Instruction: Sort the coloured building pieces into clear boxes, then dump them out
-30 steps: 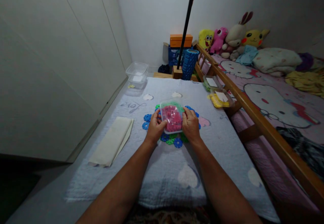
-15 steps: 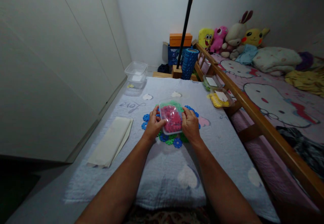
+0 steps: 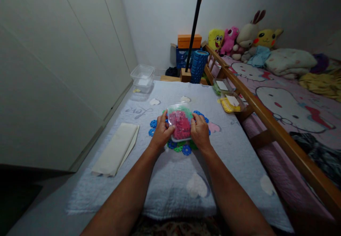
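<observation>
Between my two hands is a clear plastic container (image 3: pixel 181 124) with red pieces in its near part; green shows through its far part. My left hand (image 3: pixel 162 131) grips its left side, the thumb lying over the near left corner. On the opposite side my right hand (image 3: pixel 200 131) is closed around the edge. The container is held over blue and green snowflake-shaped plastic pieces (image 3: pixel 187 150) that stick out around it on the cloth. Whether it touches them I cannot tell.
A folded cream cloth (image 3: pixel 117 149) lies at the left on the covered table (image 3: pixel 170 186). Empty clear containers (image 3: pixel 143 76) stand at the far left corner. At the right edge sit a box of yellow pieces (image 3: pixel 231 104) and one with green (image 3: pixel 221 86), beside the wooden bed rail (image 3: pixel 255 113).
The far edge of the container appears slightly raised, and the green beneath it looks hazier. Both hands keep the same grip; the whole view has shifted a little.
</observation>
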### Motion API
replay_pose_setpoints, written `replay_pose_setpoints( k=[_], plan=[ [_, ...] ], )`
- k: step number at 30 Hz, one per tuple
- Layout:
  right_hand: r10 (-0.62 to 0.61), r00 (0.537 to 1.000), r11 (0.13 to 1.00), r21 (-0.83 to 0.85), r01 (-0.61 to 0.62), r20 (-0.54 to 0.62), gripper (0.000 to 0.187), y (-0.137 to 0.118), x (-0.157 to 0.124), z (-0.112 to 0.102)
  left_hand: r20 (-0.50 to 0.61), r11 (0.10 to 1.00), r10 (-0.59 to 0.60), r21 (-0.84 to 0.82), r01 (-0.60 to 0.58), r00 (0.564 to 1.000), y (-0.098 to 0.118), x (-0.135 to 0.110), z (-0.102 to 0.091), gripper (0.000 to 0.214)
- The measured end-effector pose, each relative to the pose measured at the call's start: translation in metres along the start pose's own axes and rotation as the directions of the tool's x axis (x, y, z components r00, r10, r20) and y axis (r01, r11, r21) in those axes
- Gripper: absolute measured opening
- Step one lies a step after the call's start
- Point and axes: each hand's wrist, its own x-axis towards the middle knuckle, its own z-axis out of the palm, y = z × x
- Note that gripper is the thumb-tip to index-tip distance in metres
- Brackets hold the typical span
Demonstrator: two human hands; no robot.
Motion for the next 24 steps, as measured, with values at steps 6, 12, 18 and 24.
replay_pose_setpoints(
  k=[6,12,18,24],
  plan=[
    [0.009,1.0,1.0,0.016,-0.009,-0.005,0.039,0.0,0.001,0.001,-0.02,0.997,0.068,0.021,-0.068,0.997,-0.002,0.0,-0.001,0.084],
    [0.062,0.998,0.997,0.051,-0.062,0.004,0.039,-0.002,0.0,-0.002,-0.004,0.995,0.092,-0.026,-0.092,0.996,-0.001,-0.004,-0.002,0.079],
    [0.1,0.995,0.993,0.059,-0.098,-0.028,0.037,-0.005,-0.001,-0.003,-0.092,0.998,0.037,-0.05,-0.042,0.995,-0.006,-0.002,0.001,0.049],
    [0.067,0.996,0.995,0.08,-0.062,-0.059,0.038,-0.005,-0.004,0.0,-0.151,0.992,-0.01,-0.125,-0.009,0.989,-0.012,0.001,0.0,0.039]
  ],
)
